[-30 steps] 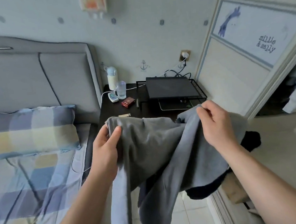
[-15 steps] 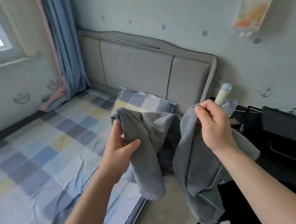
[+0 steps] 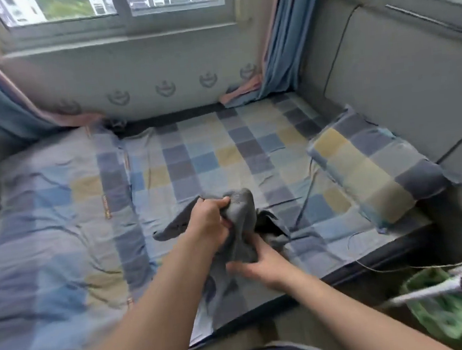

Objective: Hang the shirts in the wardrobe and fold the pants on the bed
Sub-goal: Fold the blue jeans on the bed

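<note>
Pants (image 3: 241,216): grey, bunched, held in both hands over the near edge of the bed; lower part trails onto the sheet.
Right hand (image 3: 257,263): low on the cloth, fingers closed round a fold; somewhat blurred.
Left hand (image 3: 209,220): higher up, fist clamped on the top of the bunch.
Bed (image 3: 58,221): blue-yellow checked sheet, creased.
Pillow (image 3: 371,165): same check, right side, against the grey headboard (image 3: 398,71).
Curtains (image 3: 281,41): blue, either side of the window (image 3: 120,4); ends rest at the far bed edge.

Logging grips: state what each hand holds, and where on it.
Both hold the grey garment: left hand grips its bunched upper end, right hand holds the cloth lower down.
</note>
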`<state>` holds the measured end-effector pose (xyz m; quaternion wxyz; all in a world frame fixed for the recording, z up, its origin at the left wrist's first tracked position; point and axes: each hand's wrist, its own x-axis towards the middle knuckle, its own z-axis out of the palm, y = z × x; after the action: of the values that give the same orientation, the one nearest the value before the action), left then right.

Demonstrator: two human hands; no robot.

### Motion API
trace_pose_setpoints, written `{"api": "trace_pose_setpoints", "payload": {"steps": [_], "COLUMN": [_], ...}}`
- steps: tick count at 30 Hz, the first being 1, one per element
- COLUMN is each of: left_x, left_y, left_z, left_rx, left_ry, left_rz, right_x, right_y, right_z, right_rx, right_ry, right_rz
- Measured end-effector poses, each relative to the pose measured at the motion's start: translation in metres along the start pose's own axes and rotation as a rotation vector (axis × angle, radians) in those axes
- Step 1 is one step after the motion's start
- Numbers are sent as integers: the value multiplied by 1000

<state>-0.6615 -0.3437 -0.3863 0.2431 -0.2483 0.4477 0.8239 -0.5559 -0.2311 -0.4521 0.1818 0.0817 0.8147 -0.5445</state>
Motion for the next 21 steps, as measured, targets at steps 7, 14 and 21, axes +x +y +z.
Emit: {"api": "trace_pose_setpoints", "payload": {"steps": [7,14,21], "left_x": [33,29,37], "left_y": [21,31,47], "left_z": [-26,-32,-57], "left_rx": [-24,-36,-142], "left_ry": [189,168,169], "left_rz": [0,21,215], "right_x": [92,137,161], "right_y": [13,-1,-9], "right_z": [-12,-13,-14], "right_rx": [-44,-324,-340], "right_ry": [-34,-89,-149], "right_rz": [-69,-81,-183]}}
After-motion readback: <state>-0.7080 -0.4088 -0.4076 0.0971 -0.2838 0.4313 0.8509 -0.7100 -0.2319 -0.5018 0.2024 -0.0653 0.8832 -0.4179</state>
